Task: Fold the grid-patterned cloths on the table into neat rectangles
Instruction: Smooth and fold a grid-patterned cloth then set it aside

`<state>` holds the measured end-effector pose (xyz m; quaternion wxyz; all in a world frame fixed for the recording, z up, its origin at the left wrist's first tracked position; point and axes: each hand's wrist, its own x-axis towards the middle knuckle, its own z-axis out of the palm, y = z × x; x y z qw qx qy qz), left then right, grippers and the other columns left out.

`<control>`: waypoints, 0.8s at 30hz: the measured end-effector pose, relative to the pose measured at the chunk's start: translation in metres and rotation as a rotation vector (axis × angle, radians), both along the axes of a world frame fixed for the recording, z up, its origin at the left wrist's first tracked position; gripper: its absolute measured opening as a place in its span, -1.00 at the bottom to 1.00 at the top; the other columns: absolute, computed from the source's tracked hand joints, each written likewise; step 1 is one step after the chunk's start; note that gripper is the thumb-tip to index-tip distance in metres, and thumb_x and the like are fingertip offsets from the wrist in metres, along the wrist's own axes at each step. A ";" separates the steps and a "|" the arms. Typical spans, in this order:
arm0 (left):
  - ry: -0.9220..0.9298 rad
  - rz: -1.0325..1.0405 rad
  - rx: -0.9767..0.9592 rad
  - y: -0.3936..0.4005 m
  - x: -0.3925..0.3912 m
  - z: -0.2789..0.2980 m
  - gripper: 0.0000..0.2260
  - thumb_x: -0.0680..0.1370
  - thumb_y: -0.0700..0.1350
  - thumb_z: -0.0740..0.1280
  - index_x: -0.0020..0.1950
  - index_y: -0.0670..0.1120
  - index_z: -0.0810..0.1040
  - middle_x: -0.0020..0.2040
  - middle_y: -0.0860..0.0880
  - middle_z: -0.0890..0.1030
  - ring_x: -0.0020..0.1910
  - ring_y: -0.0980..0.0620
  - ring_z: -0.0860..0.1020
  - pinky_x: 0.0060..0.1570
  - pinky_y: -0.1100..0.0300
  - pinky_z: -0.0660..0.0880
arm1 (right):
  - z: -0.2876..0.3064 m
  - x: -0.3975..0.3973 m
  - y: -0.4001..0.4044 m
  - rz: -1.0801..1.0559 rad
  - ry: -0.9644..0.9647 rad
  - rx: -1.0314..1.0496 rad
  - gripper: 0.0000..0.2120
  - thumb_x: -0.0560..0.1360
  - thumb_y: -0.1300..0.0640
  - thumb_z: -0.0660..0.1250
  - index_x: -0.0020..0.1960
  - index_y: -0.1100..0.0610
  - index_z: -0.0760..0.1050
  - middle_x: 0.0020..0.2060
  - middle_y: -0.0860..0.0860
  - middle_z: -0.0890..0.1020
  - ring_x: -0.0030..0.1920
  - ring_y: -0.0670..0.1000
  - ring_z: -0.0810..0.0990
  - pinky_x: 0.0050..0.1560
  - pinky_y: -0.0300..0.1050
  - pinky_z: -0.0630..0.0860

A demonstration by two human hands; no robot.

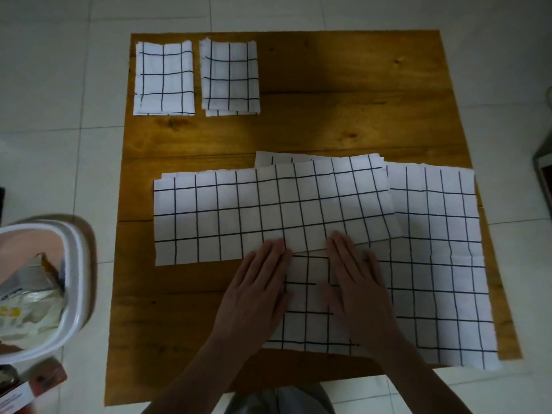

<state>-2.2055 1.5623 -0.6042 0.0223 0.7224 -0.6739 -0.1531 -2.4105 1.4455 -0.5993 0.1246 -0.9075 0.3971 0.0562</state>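
Observation:
Two white cloths with black grid lines lie folded into small rectangles at the table's far left, one [164, 77] beside the other [229, 76]. A long folded strip of grid cloth [239, 213] stretches across the middle, overlapping a larger spread grid cloth [439, 264] at the near right. My left hand [257, 291] and my right hand [357, 285] lie flat, fingers straight, side by side. Their fingertips press the strip's near edge where it overlaps the larger cloth.
The wooden table [343, 121] stands on a pale tiled floor. A white bin [71, 282] holding packets sits off the left edge, with a small box [33, 383] near it. The larger cloth's near right corner hangs past the table edge.

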 end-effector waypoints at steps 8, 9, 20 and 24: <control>-0.004 0.019 -0.021 -0.002 -0.005 0.001 -0.42 0.75 0.16 -0.08 0.69 -0.12 0.11 0.71 -0.12 0.04 0.69 -0.09 0.01 0.59 -0.10 0.08 | 0.005 -0.039 -0.022 -0.206 -0.025 0.008 -0.30 0.70 -0.29 -0.18 0.69 0.11 -0.02 0.69 0.01 -0.01 0.68 0.02 -0.07 0.64 0.22 -0.04; -0.005 0.022 -0.024 -0.001 -0.005 0.001 -0.43 0.74 0.15 -0.06 0.69 -0.12 0.11 0.71 -0.12 0.05 0.69 -0.09 0.01 0.58 -0.10 0.08 | 0.005 -0.042 -0.024 -0.244 -0.035 0.013 -0.30 0.69 -0.30 -0.19 0.69 0.10 -0.02 0.69 0.00 -0.01 0.68 0.01 -0.07 0.64 0.22 -0.04; 0.004 0.044 -0.045 -0.001 -0.008 -0.003 -0.42 0.73 0.13 0.02 0.70 -0.11 0.08 0.72 -0.11 0.02 0.69 -0.10 0.02 0.60 -0.10 0.06 | 0.008 -0.037 -0.037 -0.412 -0.215 0.001 -0.46 0.68 -0.15 0.17 0.58 0.07 0.33 0.57 0.02 0.34 0.55 0.08 0.28 0.51 0.13 0.28; 0.019 0.048 -0.051 -0.001 -0.008 -0.003 -0.42 0.74 0.13 0.02 0.70 -0.11 0.09 0.71 -0.10 0.03 0.69 -0.10 0.02 0.59 -0.12 0.09 | 0.016 -0.018 -0.055 -0.532 -0.317 -0.022 -0.69 0.58 0.05 0.36 0.30 0.11 0.55 0.31 0.05 0.51 0.29 0.12 0.44 0.23 0.12 0.51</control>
